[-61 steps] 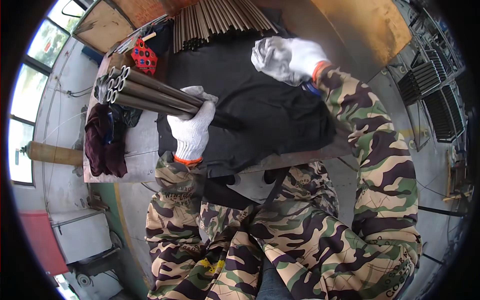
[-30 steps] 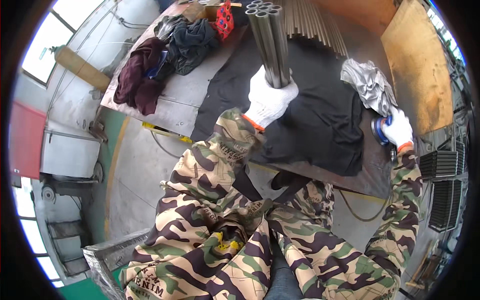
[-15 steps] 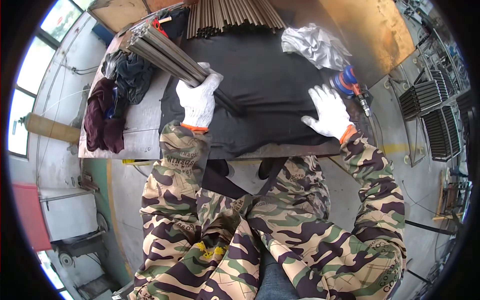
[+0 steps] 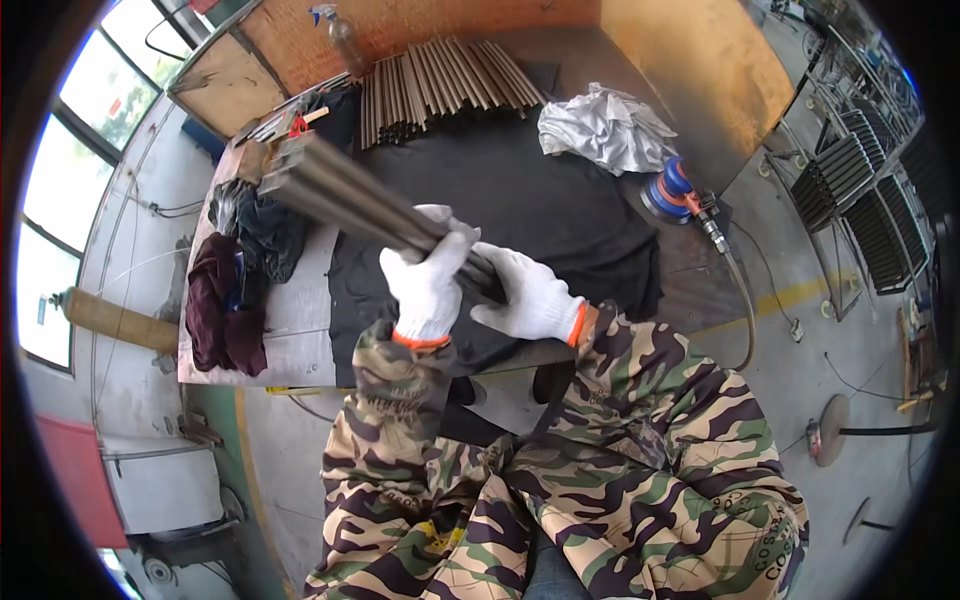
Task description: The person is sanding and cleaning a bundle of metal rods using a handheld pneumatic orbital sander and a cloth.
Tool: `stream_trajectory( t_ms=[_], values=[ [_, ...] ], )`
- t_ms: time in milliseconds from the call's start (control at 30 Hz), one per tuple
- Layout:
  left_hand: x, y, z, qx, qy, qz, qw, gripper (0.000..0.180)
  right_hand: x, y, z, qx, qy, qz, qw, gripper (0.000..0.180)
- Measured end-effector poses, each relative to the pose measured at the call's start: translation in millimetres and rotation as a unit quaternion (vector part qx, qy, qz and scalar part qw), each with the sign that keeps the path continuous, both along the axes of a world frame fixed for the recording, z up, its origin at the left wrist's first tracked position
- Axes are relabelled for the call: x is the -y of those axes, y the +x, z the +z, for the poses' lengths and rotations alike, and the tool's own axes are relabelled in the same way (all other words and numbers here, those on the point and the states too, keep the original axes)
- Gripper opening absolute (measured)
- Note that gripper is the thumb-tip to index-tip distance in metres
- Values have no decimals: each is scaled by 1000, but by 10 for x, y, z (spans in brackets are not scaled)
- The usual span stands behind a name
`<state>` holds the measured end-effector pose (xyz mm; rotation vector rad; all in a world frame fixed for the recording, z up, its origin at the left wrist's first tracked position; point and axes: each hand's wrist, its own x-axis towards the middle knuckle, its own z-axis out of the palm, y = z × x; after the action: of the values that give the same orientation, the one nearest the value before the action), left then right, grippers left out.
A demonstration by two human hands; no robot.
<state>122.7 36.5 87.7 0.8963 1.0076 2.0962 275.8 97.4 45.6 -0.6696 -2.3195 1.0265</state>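
Note:
A bundle of several metal tubes (image 4: 350, 195), somewhat blurred, slants up to the far left over the worktable. My left hand (image 4: 425, 290), in a white knitted glove, is closed round the bundle near its lower end. Also gloved, my right hand (image 4: 530, 300) curls its fingers about that lower end, just right of the left hand; part of its grip is hidden. Beneath both hands lies a black cloth (image 4: 570, 205) spread on the table. More metal tubes (image 4: 450, 90) lie side by side at the far edge of the cloth.
A blue and orange air sander (image 4: 672, 190) with a hose rests at the table's right. Silvery crumpled cloth (image 4: 608, 130) lies behind it. Maroon cloth (image 4: 225, 310) and dark rags (image 4: 270, 235) occupy the left side. A spray bottle (image 4: 343, 42) stands at the back panel.
My right hand has left its place on the cloth beside the sander and come left to the tubes' lower end. The bundle has lifted slightly. The view has shifted, showing more of the back.

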Motion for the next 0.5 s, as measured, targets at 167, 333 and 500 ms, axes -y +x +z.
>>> stream_trajectory(
  t_ms=[167, 333, 500],
  values=[
    [3, -102, 184, 146, 75, -108, 980, 34, -112, 125, 354, 35, -48, -11, 998, 45],
    [115, -438, 226, 248, -47, 25, 967, 23, -529, 354, 334, 176, 125, 5, 976, 40],
    [419, -1231, -610, 115, -180, 178, 960, 17, -840, 490, 176, 272, 204, 48, 939, 38]
  ],
)
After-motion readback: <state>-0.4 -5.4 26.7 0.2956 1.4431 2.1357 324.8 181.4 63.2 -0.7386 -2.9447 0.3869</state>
